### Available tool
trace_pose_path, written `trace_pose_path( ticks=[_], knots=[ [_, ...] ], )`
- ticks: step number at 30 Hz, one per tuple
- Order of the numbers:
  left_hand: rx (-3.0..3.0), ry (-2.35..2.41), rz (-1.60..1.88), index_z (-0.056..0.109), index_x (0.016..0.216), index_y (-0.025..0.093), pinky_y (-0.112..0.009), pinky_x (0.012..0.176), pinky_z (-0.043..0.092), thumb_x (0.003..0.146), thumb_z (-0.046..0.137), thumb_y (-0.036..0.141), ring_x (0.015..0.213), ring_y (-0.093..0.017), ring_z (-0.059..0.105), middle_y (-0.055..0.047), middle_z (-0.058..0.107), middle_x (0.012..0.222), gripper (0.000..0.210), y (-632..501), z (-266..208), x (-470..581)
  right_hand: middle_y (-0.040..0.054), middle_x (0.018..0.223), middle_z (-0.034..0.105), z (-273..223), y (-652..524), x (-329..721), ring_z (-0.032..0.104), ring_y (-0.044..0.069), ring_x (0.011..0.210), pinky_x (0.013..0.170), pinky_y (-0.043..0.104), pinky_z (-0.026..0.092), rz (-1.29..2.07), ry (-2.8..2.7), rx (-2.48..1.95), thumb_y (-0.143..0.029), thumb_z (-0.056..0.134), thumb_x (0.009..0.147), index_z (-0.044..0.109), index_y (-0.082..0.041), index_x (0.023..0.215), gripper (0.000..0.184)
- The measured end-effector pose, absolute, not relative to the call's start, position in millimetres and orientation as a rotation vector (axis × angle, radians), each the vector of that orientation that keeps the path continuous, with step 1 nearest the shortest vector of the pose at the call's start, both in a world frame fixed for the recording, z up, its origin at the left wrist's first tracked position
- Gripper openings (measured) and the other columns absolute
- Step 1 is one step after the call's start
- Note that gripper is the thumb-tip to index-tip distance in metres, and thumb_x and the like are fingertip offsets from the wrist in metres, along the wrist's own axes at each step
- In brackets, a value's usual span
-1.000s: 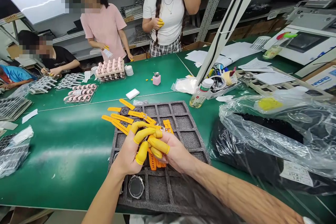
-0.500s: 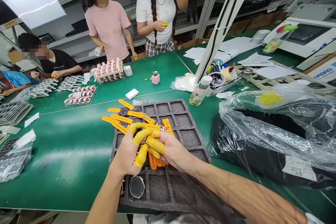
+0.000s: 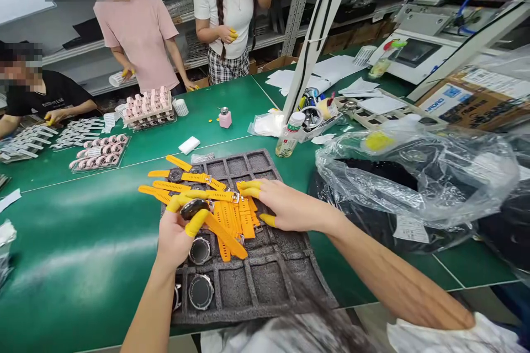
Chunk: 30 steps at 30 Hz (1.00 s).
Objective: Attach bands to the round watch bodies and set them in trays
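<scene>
My left hand (image 3: 174,240), with yellow finger cots, is closed on a round black watch (image 3: 194,209) above the left side of a dark foam tray (image 3: 290,300). An orange strap (image 3: 219,230) extends from the watch toward the lower right. My right hand (image 3: 292,207), also in yellow finger cots, reaches over a pile of loose orange straps (image 3: 247,222); its thumb and fingers are apart, the fingertips at the straps. Two bare watch cases, a lower one (image 3: 201,291) and an upper one (image 3: 200,251), sit in tray pockets. Several strapped watches (image 3: 174,175) lie across the tray's far left corner.
A clear plastic bag (image 3: 418,176) over black material lies to the right. Beyond the tray stand a drink bottle (image 3: 290,135), a pink dispenser (image 3: 224,118) and a white lamp arm (image 3: 308,49). Across the green table (image 3: 95,226), several people are near racks of pink straps (image 3: 149,107).
My hands have separated: the left moved left with the watch, while the right let go and moved to the strap pile. The view has shifted right.
</scene>
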<state>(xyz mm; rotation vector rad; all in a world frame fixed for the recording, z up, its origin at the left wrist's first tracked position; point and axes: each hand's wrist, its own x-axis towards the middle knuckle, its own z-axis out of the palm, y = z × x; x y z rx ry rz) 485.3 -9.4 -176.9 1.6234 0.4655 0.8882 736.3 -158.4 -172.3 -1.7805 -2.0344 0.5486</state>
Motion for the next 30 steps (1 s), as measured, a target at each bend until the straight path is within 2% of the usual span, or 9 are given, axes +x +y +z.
trace_pose_path(
  ticks=[4,9,12,15,18,20,22,24,30],
  knots=[
    [1.400,0.520,0.806,0.064,0.107,0.021,-0.022,0.049,0.056,0.091,0.080,0.039,0.063,-0.016,0.073,-0.004,0.079,0.087,0.029,-12,-181,486,0.0147,0.131,0.071,-182,-151,734,0.063,0.032,0.128,0.109,0.052,0.050,0.506,-1.990,-1.790,-0.016,0.067,0.094,0.066,-0.019,0.131,0.037],
    [1.374,0.621,0.844,0.058,0.103,0.021,-0.020,0.043,0.052,0.085,0.085,0.043,0.052,-0.012,0.068,-0.002,0.076,0.085,0.040,-13,-183,489,0.0118,0.110,0.075,-189,-152,757,0.071,0.027,0.101,0.091,0.042,0.058,0.442,-1.775,-1.700,-0.025,0.059,0.100,0.072,-0.019,0.109,0.017],
    [1.339,0.705,0.867,0.055,0.102,0.022,-0.019,0.039,0.049,0.084,0.086,0.047,0.045,-0.010,0.061,0.001,0.073,0.082,0.044,-13,-183,494,0.0098,0.110,0.076,-183,-154,765,0.071,0.026,0.103,0.094,0.041,0.057,0.368,-1.497,-1.523,-0.032,0.064,0.099,0.070,-0.022,0.098,0.012],
    [1.367,0.705,0.804,0.057,0.106,0.022,-0.021,0.041,0.051,0.087,0.082,0.048,0.047,-0.009,0.060,0.001,0.071,0.082,0.041,-16,-184,498,0.0072,0.111,0.077,-170,-152,746,0.073,0.024,0.098,0.087,0.040,0.059,0.501,-1.066,-1.259,-0.043,0.069,0.099,0.062,-0.025,0.099,0.020],
    [1.517,0.643,0.726,0.062,0.118,0.021,-0.026,0.052,0.058,0.093,0.074,0.045,0.061,-0.014,0.069,-0.005,0.075,0.096,0.036,-19,-184,498,-0.0008,0.080,0.073,-160,-145,703,0.067,0.017,0.064,0.063,0.030,0.056,0.900,-0.844,-1.035,-0.056,0.069,0.098,0.054,-0.025,0.102,0.034],
    [1.726,0.593,0.744,0.066,0.124,0.022,-0.032,0.071,0.064,0.097,0.068,0.034,0.082,-0.019,0.075,-0.008,0.076,0.109,0.029,-21,-185,496,-0.0051,0.067,0.063,-159,-140,672,0.055,0.013,0.050,0.050,0.024,0.046,1.179,-0.843,-0.973,-0.061,0.070,0.097,0.053,-0.024,0.101,0.041],
    [1.968,0.496,0.791,0.069,0.128,0.024,-0.037,0.093,0.063,0.097,0.062,0.019,0.103,-0.022,0.074,-0.009,0.075,0.119,0.031,-22,-185,494,-0.0064,0.062,0.057,-163,-136,649,0.046,0.009,0.048,0.046,0.021,0.038,1.339,-0.869,-0.954,-0.064,0.071,0.095,0.054,-0.021,0.096,0.047],
    [2.135,0.375,0.827,0.067,0.136,0.027,-0.040,0.106,0.057,0.095,0.056,0.008,0.118,-0.023,0.070,-0.008,0.073,0.128,0.047,-22,-185,492,-0.0063,0.062,0.054,-168,-133,639,0.042,0.008,0.049,0.045,0.020,0.034,1.413,-0.902,-0.949,-0.065,0.073,0.093,0.055,-0.019,0.092,0.049],
    [2.254,0.235,0.828,0.054,0.153,0.033,-0.036,0.110,0.053,0.092,0.048,-0.003,0.130,-0.021,0.063,-0.007,0.065,0.142,0.071,-19,-183,491,-0.0092,0.060,0.046,-173,-132,640,0.034,0.007,0.046,0.043,0.021,0.026,1.445,-0.830,-0.920,-0.062,0.079,0.089,0.056,-0.018,0.088,0.049]
  ],
)
